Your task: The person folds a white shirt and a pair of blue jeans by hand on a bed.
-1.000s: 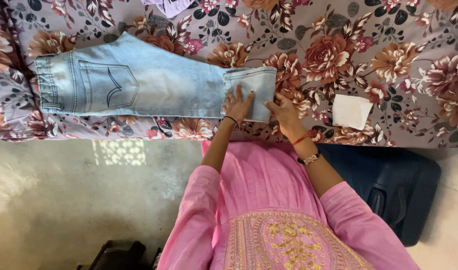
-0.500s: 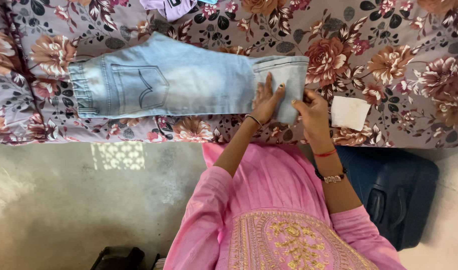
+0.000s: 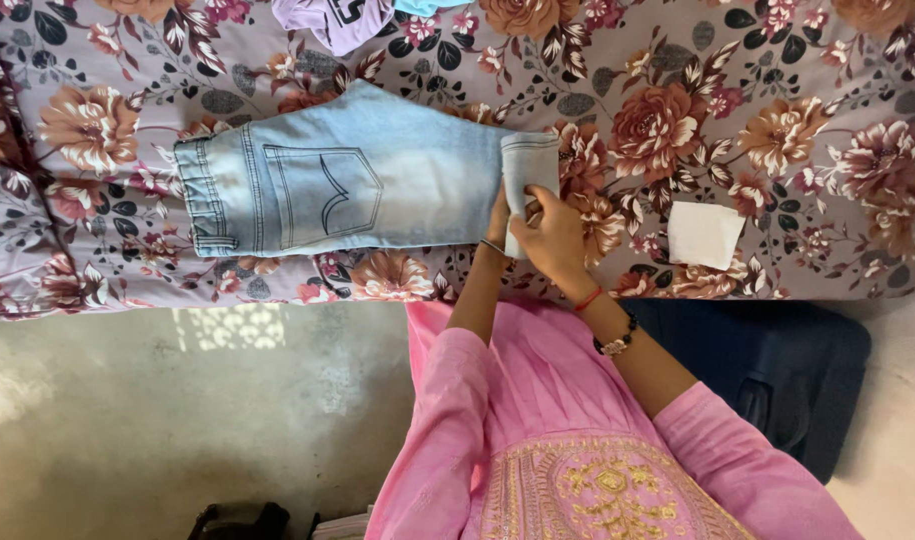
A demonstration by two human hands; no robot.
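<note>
A pair of light blue jeans [image 3: 377,185] lies folded lengthwise on a floral bedsheet [image 3: 737,120], waistband to the left, back pocket up. The leg end is rolled into a narrow fold [image 3: 530,165] at the right. My right hand [image 3: 550,235] grips the near edge of that fold from the right. My left hand [image 3: 499,222] is tucked against the fold on its left side, mostly hidden behind the denim and my right hand.
A small white folded cloth [image 3: 704,235] lies on the sheet right of my hands. Lilac and pale blue clothing [image 3: 342,15] sits at the far edge. A dark blue suitcase [image 3: 787,380] stands on the floor at my right; a black object [image 3: 239,520] lies lower left.
The leg end has been rolled further toward the waistband, so the jeans look shorter. Both hands shifted left with the fold, and my left hand went from flat on top to tucked beside it.
</note>
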